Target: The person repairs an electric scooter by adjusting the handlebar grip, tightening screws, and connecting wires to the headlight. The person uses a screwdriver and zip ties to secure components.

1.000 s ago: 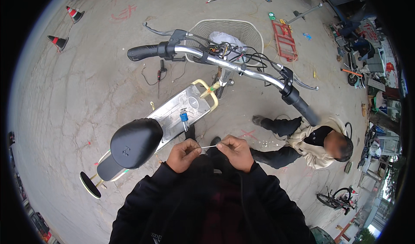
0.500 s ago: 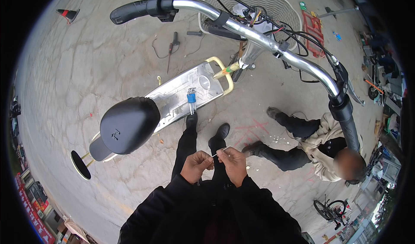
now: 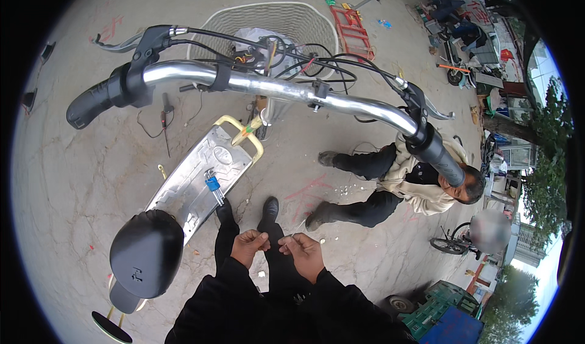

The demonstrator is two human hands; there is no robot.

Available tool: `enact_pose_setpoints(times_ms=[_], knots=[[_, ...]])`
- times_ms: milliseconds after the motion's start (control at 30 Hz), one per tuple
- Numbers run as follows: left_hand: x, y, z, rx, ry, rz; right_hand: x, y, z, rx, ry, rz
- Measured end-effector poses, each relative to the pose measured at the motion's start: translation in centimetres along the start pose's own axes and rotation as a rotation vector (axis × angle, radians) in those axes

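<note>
My left hand [image 3: 251,244] and my right hand [image 3: 300,252] are held close together below the scooter deck [image 3: 198,161], fingers pinched; whatever is between their fingertips is too small to make out. A hex key set in a blue holder [image 3: 212,183] lies on the deck, left of and above my hands. The black saddle [image 3: 146,252] is to my left. Above them spans the silver handlebar [image 3: 359,109], with black grips, levers and tangled cables, in front of a white basket [image 3: 210,30].
A person [image 3: 372,210] in a beige jacket sits on the ground at right, partly behind the grip. A red metal frame [image 3: 352,30], a tool with a cord [image 3: 166,107] and traffic cones lie farther off. A bicycle [image 3: 454,240] and a green cart [image 3: 445,304] stand at lower right.
My hands have moved a little apart and lower; the thin white piece seen between them earlier is no longer clear. The view has shifted, bringing trees and the cart in at right.
</note>
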State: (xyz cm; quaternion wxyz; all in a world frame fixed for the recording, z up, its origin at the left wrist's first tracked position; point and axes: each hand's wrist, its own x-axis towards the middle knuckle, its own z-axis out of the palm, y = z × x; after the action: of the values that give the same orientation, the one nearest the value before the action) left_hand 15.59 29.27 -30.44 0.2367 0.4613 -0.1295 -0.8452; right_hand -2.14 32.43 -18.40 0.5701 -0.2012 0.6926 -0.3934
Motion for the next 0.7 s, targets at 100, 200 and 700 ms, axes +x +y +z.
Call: enact_pose_setpoints(times_ms=[100, 200, 700], knots=[[6.6, -1.3, -6.9, 0.212, 0.407, -0.015, -0.5, 0.7, -0.6, -0.111, 0.029, 0.025], [13.5, -2.7, -14.0, 0.733, 0.656, 0.106, -0.6, 3.1, -1.7, -0.211, 0.039, 0.091], [26.2, -2.5, -17.6, 0.988, 1.145, 0.191, -0.8, 10.3, -7.4, -0.543, 0.047, 0.27]])
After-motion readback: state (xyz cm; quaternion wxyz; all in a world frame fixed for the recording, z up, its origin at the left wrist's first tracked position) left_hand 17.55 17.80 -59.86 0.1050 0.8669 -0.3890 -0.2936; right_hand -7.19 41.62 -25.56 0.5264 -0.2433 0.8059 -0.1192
